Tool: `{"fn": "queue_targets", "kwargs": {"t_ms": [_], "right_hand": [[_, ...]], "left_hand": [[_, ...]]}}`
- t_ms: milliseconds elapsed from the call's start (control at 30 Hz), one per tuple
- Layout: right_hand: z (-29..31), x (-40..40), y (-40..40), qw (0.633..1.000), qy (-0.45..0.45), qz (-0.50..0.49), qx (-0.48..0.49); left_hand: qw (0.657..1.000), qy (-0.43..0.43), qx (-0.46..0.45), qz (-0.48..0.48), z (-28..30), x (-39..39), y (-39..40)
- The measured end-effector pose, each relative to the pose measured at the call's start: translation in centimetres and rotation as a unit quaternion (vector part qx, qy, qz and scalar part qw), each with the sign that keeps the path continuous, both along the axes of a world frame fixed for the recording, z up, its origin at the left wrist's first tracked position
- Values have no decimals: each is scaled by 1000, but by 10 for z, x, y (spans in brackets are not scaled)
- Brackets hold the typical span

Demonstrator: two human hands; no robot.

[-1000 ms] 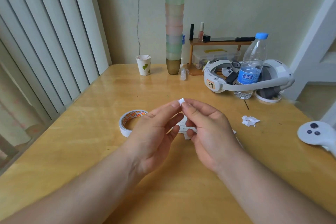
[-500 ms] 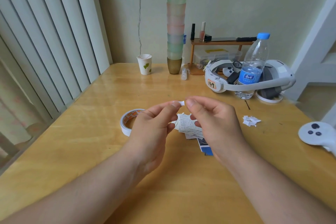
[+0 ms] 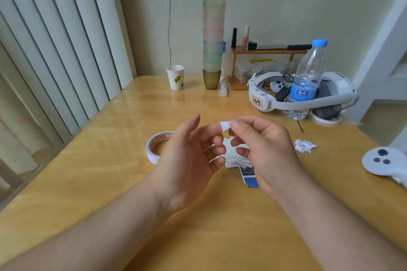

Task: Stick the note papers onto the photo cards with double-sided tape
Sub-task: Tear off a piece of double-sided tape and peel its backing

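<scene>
1. Step in hand, as I judge it: peeling the backing off a small white tape piece (image 3: 225,126) held up at frame centre, above the table (image 3: 110,182).
2. The left hand (image 3: 187,160) has its fingers spread and mostly straight; the tape piece sits stuck on 1 fingertip, and that hand grips nothing.
3. The right hand (image 3: 262,149) has thumb and forefinger brought together at the right edge of the tape piece, pinching it or its backing; I cannot tell which layer.
4. The notes (image 3: 233,154) lie in a loose fan on the table just below the hands, partly hidden by fingers.
5. A photo card (image 3: 250,177) lies under the notes, its blue corner showing at lower centre beside the right wrist.
6. The tape roll (image 3: 157,145) rests flat at centre left, just beside the left hand.
7. A small heap of white scraps (image 3: 305,145) lies at centre right, probably discarded backing.
8. Next move, as a guess: separate the backing cleanly, then press the sticky piece onto a note or card without folding it.
</scene>
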State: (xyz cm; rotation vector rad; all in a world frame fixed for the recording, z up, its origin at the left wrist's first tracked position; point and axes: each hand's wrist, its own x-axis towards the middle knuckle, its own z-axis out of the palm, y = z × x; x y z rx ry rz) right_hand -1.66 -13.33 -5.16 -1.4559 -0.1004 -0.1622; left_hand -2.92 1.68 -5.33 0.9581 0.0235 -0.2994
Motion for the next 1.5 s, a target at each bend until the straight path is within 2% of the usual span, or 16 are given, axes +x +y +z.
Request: {"fn": "queue_targets", "kwargs": {"t_ms": [133,200,267,333,400,467,600,700,833,933,1100,1300,1400,1500], "right_hand": [[4,0,-7,991,61,69,96],[5,1,-10,988,73,86,105],[4,3,-12,991,68,67,89],[3,6,-13,998,29,7,63],[1,8,-16,995,-63,-69,-26],[-2,7,-17,981,-137,-87,-106],[-2,4,-12,985,-125,-69,-92],[-3,4,-12,989,-102,-65,-84],[-2,5,-9,995,-74,-52,-42],[1,5,-9,997,-62,-47,-19],[0,3,-10,993,-88,-55,-64],[-2,3,-10,990,-95,-58,-83],[-2,3,-9,990,-91,-64,-83],[-3,3,-7,990,-73,-82,-86]], "left_hand": [[994,8,-57,-95,1,2,6],[991,7,-70,-116,0,4,9],[989,-3,-69,-130,-1,5,11],[989,-25,-56,-134,-2,5,12],[991,-56,-13,-120,-2,5,11],[990,-93,27,-106,-4,4,9],[972,-187,122,-77,-10,2,7],[926,-283,245,-42,-13,0,9],[812,-415,410,5,-15,-4,14],[795,-437,421,5,-15,-5,17],[781,-451,432,16,-15,-5,16],[677,-495,543,38,-19,-1,16],[635,-502,585,48,-21,1,17],[579,-505,637,59,-22,1,16]]}}
